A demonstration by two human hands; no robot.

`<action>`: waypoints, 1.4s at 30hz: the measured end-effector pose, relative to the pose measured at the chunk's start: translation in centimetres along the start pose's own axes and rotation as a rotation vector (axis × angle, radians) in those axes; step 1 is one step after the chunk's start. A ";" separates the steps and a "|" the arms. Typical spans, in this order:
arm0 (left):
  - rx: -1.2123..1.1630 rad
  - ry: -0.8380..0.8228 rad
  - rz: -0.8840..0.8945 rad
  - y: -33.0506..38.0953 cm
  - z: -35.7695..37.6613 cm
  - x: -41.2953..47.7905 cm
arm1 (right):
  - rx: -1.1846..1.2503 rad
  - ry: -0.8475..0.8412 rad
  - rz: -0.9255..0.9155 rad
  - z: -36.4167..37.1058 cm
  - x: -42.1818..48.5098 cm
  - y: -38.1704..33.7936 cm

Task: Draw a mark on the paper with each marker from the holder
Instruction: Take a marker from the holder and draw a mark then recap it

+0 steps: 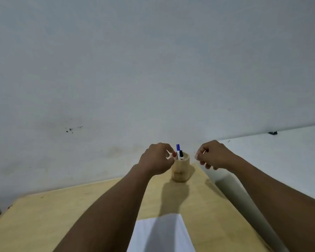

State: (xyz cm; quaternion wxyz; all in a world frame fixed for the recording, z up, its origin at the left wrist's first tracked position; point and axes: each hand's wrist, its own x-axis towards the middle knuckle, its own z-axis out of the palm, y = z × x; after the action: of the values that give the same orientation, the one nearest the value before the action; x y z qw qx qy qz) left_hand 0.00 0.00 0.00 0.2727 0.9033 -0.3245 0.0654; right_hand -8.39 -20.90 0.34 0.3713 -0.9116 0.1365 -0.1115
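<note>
At the far end of a pale wooden table, pushed up against a scuffed white wall, stands a small wooden holder. This is the single head-camera view, looking forward and down along both bare forearms.

Two markers stand upright in the holder: a blue marker rising highest and a black marker just beside it, lower.

The left hand is at the holder's left rim, its fingers curled closed around a white marker with a red end. That marker lies tilted across the fingers, the red end pointing toward the holder. Whether it touches the holder cannot be told.

The right hand hangs to the right of the holder, apart from it, fingers loosely curled. Something small and pale seems pinched at the fingertips, too blurred to name.

A white sheet of paper lies on the table at the near edge, between the two arms and well apart from the holder. A second, white surface sits to the right.
</note>
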 end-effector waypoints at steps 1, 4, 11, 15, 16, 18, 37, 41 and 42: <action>0.019 0.000 -0.001 0.1 0.5 0.9 | -0.003 -0.005 0.000 0.2 0.8 0.4; 0.129 -0.007 0.024 0.0 2.2 4.0 | -0.010 -0.012 0.024 1.5 3.4 1.4; 0.341 -0.087 0.104 -0.3 5.0 9.2 | 0.071 -0.030 0.097 3.7 7.6 3.7; 0.315 -0.059 0.107 -0.6 4.7 9.5 | 0.158 -0.053 0.136 4.2 7.1 3.6; 0.268 -0.032 0.087 -0.7 4.4 9.4 | 0.202 -0.059 0.149 4.2 6.6 3.4; 0.141 0.051 0.051 -0.5 3.1 8.5 | 0.348 -0.069 0.183 4.1 5.4 2.6; -0.867 0.428 -0.376 -13.9 -7.4 -13.4 | 1.384 -0.240 0.081 19.5 -3.9 -14.3; -0.760 0.414 -0.502 -20.2 -7.9 -19.1 | 1.369 -0.152 0.145 21.3 -4.6 -14.1; -0.591 0.337 -0.501 -21.4 -7.7 -20.2 | 1.306 -0.134 0.160 22.0 -5.1 -13.9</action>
State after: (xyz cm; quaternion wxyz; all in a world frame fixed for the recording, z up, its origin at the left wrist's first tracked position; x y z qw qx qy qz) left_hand -2.02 28.97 -9.13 0.5767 0.8140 -0.0504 0.0479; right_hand -4.17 4.58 -5.70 0.8625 -0.4913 0.0849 -0.0863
